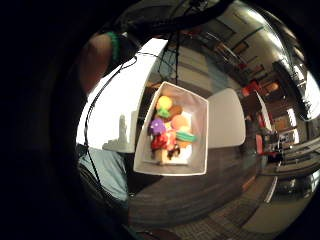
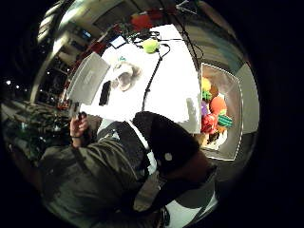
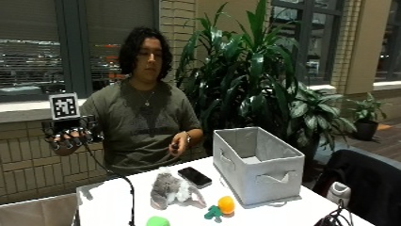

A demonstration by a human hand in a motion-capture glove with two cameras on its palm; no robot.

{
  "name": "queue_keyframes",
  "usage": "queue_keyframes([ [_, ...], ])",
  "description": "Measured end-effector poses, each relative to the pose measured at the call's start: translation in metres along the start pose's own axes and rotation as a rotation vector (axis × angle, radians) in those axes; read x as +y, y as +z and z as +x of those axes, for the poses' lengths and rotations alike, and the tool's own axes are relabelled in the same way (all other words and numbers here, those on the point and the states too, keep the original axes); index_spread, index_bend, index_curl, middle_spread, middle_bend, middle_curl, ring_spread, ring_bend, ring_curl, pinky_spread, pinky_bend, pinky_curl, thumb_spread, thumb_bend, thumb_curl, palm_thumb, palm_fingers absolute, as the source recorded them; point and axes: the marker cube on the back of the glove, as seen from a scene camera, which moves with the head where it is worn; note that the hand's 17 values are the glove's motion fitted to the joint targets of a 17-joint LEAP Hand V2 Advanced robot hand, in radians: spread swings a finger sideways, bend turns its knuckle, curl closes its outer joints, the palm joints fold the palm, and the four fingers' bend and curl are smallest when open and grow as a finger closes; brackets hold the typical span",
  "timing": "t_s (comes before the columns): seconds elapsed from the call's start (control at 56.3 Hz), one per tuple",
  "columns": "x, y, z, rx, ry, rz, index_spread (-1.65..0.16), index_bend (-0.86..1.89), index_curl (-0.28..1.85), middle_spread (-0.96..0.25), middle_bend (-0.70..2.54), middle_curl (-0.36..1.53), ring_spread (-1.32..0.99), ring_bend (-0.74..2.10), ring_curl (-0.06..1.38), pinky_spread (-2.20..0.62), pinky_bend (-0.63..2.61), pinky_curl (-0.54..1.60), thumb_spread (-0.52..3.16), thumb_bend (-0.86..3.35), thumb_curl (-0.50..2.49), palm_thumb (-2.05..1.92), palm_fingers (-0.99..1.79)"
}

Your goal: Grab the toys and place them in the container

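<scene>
Outside view showed the gloved right hand [image 3: 68, 136] raised high at the left, well apart from the tabletop [image 3: 113, 202], fingers loosely curled and holding nothing. The grey container [image 3: 260, 165] stood at the right, its long axis running near to far. Beside it lay an orange toy [image 3: 226, 205], a plush toy [image 3: 172, 190] and a green toy [image 3: 158, 221]. Reaching down, the hand could knock the black phone [image 3: 195, 176].

You have one grey fabric container [image 3: 260, 165] on the tabletop [image 3: 113, 202], with a heap of toys [image 1: 170, 131] inside too jumbled to count. Outside it lie three toys: one grey plush [image 3: 170, 190], one orange-and-green piece [image 3: 220, 207], one green ball [image 3: 158, 221]. One black phone [image 3: 195, 176].
</scene>
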Motion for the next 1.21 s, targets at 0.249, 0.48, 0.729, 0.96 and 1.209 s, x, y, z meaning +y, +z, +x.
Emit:
queue_keyframes([
  [0.249, -0.02, 0.004, -0.017, -0.025, -0.001, 0.028, -0.29, 0.16, 0.11, -0.12, 0.19, 0.1, -0.21, 0.45, 0.13, -0.03, 0.64, 0.23, 0.97, -0.05, 0.05, -0.07, 0.26],
  [0.48, -0.084, 0.029, -0.045, -0.189, -0.172, 0.015, -0.33, 0.17, 0.16, -0.16, 0.25, 0.18, -0.26, 0.58, 0.18, -0.06, 0.66, 0.25, 1.2, -0.02, 0.1, -0.03, 0.38],
  [0.729, -0.209, 0.125, -0.1, -0.193, -0.138, -0.007, -0.36, 0.21, 0.23, -0.22, 0.33, 0.25, -0.33, 0.69, 0.23, -0.15, 0.62, 0.27, 1.44, 0.02, 0.16, 0.04, 0.56],
  [0.96, -0.292, 0.209, -0.123, -0.081, -0.13, -0.134, -0.37, 0.34, 0.33, -0.23, 0.24, 0.27, -0.35, 0.49, 0.2, -0.16, 0.64, 0.3, 1.55, 0.06, 0.2, 0.09, 0.32],
  [1.209, -0.313, 0.231, -0.131, -0.057, -0.191, 0.124, -0.37, 0.14, 0.27, -0.34, 0.42, 0.36, -0.43, 0.71, 0.23, -0.29, 0.73, 0.3, 1.57, 0.08, 0.24, 0.16, 0.82],
])
